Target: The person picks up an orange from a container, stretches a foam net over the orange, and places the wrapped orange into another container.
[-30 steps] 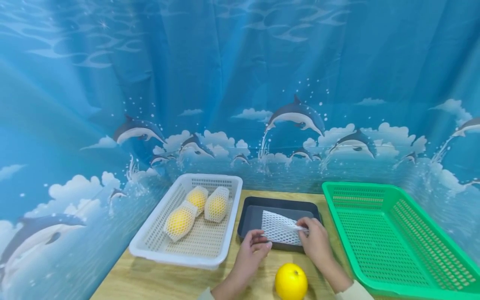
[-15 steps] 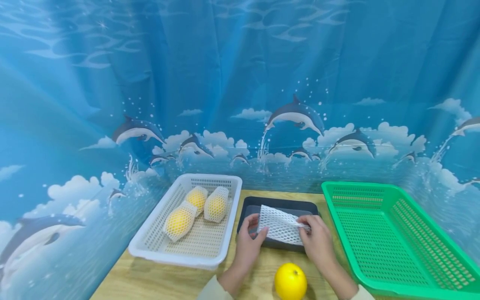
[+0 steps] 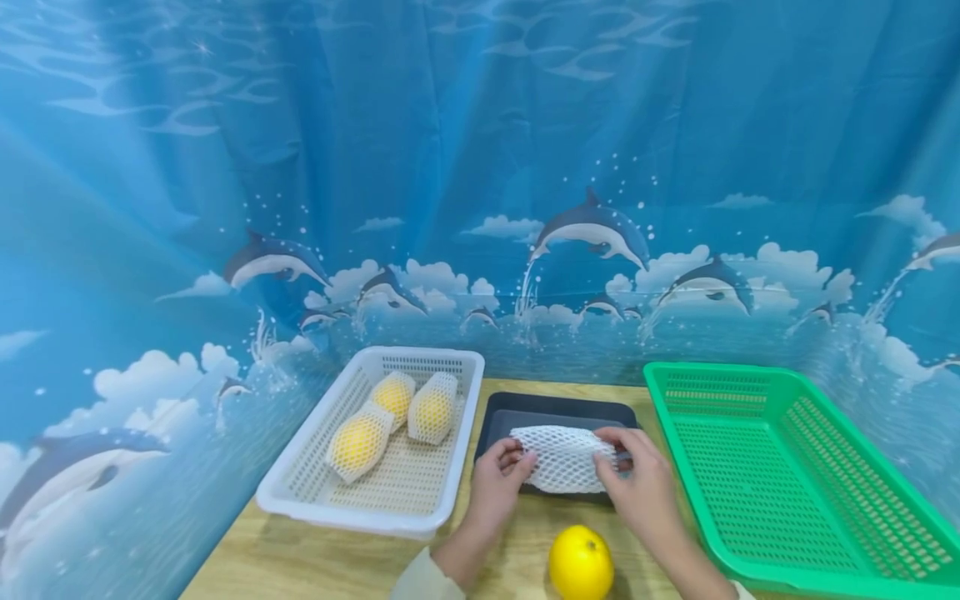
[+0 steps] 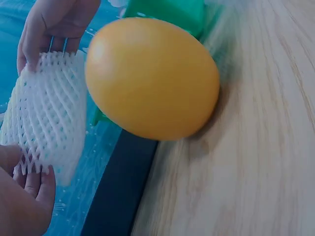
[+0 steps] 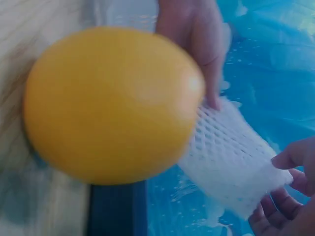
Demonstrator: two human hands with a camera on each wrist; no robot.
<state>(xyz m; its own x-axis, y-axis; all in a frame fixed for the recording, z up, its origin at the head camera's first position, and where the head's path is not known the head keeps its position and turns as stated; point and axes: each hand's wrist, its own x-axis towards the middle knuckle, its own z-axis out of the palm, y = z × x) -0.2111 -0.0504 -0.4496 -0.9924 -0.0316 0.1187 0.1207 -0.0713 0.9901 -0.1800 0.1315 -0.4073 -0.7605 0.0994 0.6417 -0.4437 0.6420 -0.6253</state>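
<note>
A white foam fruit net (image 3: pixel 562 460) is stretched sideways over the dark tray (image 3: pixel 517 406). My left hand (image 3: pixel 497 485) pinches its left end between thumb and fingers. At the other end, my right hand (image 3: pixel 639 473) grips the net's edge, and its fingers reach into the opening in the right wrist view. Between the two forearms, a bare yellow orange-like fruit (image 3: pixel 581 563) rests on the wooden table (image 3: pixel 300 554). Large in the left wrist view, the same fruit (image 4: pixel 152 78) stands beside the net (image 4: pixel 49 108).
On the left stands a white basket (image 3: pixel 446 510) with several yellow fruits (image 3: pixel 360 443) in foam nets. A green basket (image 3: pixel 813 508) occupies the right side. Behind the table hangs a blue curtain (image 3: pixel 480 167) printed with dolphins.
My left hand has moved up to the net and taken hold of its left end. The net has turned level and its mesh has spread wider. The loose fruit has stayed put.
</note>
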